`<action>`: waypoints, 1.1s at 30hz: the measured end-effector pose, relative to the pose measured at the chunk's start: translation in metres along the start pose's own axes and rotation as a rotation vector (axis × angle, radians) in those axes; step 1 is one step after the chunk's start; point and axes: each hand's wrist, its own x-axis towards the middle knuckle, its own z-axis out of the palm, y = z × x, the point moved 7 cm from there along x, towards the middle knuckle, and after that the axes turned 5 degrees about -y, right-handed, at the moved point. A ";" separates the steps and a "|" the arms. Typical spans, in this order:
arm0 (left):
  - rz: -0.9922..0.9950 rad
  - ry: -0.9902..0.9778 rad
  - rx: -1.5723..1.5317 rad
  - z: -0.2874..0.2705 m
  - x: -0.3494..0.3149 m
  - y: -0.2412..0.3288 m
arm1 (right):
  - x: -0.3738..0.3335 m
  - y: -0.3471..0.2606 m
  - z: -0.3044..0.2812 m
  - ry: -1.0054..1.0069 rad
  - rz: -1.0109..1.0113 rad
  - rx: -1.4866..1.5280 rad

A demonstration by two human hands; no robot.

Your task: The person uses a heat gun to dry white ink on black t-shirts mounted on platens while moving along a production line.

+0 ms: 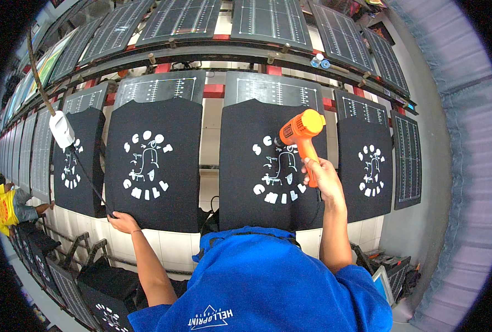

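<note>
My right hand (pixel 325 180) grips the handle of an orange heat gun (pixel 305 128). The nozzle points left, over the white print on a black T-shirt (pixel 237 160) spread on a printing board. Low on the left, my left hand (pixel 125 222) is closed on a black cord (pixel 92 180), beside the lower corner of another printed black T-shirt (pixel 118 182). That cord leads up to a white power socket (pixel 62 130), which hangs from a brown cable. Part of the print under the heat gun is hidden by the tool.
Further printed black T-shirts lie on boards at the right (pixel 351 160) and left (pixel 88 193). Dark boards with white markings (pixel 271 22) line the rack behind. A small bottle (pixel 316 60) stands on the rail. A person in a yellow shirt (pixel 3 210) is at the far left.
</note>
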 end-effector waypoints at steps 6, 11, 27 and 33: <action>0.027 0.008 0.004 0.001 0.000 0.001 | 0.009 0.003 -0.004 0.011 -0.020 0.018; 0.045 0.032 -0.006 -0.002 -0.002 0.005 | 0.016 0.004 -0.001 -0.012 -0.018 -0.065; 0.059 0.053 0.000 -0.007 -0.005 0.013 | 0.011 0.004 0.002 0.050 -0.050 -0.011; 0.041 0.037 -0.017 -0.010 -0.007 0.018 | 0.007 0.005 0.002 0.009 -0.004 0.011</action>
